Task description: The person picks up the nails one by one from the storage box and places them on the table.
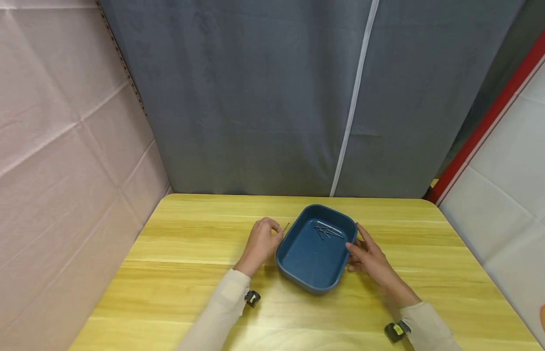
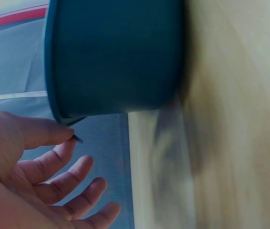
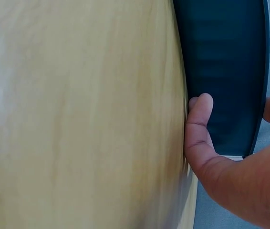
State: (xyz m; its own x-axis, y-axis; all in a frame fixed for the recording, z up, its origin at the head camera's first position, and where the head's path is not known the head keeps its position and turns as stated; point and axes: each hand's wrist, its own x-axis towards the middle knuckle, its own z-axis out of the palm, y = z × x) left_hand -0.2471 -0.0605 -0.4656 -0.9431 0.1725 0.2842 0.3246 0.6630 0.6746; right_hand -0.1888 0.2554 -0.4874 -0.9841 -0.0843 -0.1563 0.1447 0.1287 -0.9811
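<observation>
A dark blue rectangular tray [image 1: 305, 258] stands on the table, turned at a slant. Several thin metal nails [image 1: 328, 231] lie loosely together near its far end. Just left of the tray, my left hand [image 1: 264, 241] pinches one thin nail [image 1: 287, 226] between thumb and index finger. The left wrist view shows the nail's dark end [image 2: 78, 139] at the fingertips, close to the tray's rim, with the other fingers spread. My right hand [image 1: 370, 258] grips the tray's right side, thumb at the rim and a finger low on the outer wall [image 3: 225, 95].
A light wooden table [image 1: 175, 292] bears the tray. Behind it hangs a grey curtain [image 1: 254, 97] with a white strip. Pale sheets flank the left [image 1: 57, 146] and right [image 1: 518, 195], the right one edged in red. Both wrists wear small dark devices.
</observation>
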